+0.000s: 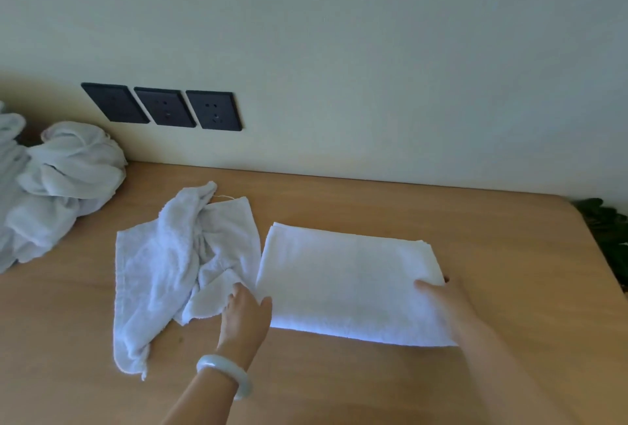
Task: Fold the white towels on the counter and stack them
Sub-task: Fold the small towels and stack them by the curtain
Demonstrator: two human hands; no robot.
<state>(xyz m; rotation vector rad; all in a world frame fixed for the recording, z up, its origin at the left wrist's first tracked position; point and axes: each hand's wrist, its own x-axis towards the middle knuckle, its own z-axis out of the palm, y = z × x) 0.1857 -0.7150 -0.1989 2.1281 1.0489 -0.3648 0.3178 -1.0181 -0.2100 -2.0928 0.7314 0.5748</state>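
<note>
A folded white towel (346, 288) lies flat on the wooden counter (407, 214), right of centre. My left hand (244, 314), with a pale bangle on its wrist, grips the towel's left end: thumb on top, fingertips hidden under cloth. My right hand (445, 305) holds the towel's right end, thumb on top and fingers tucked beneath. A crumpled white towel (176, 261) lies just left of the folded one and touches my left hand. At the far left sits a heap of unfolded white towels (57, 180).
The wall behind carries three black sockets (163, 106). The counter's right edge curves away, with dark green leaves (608, 231) past it. Bare wood shows behind the folded towel and along the front edge.
</note>
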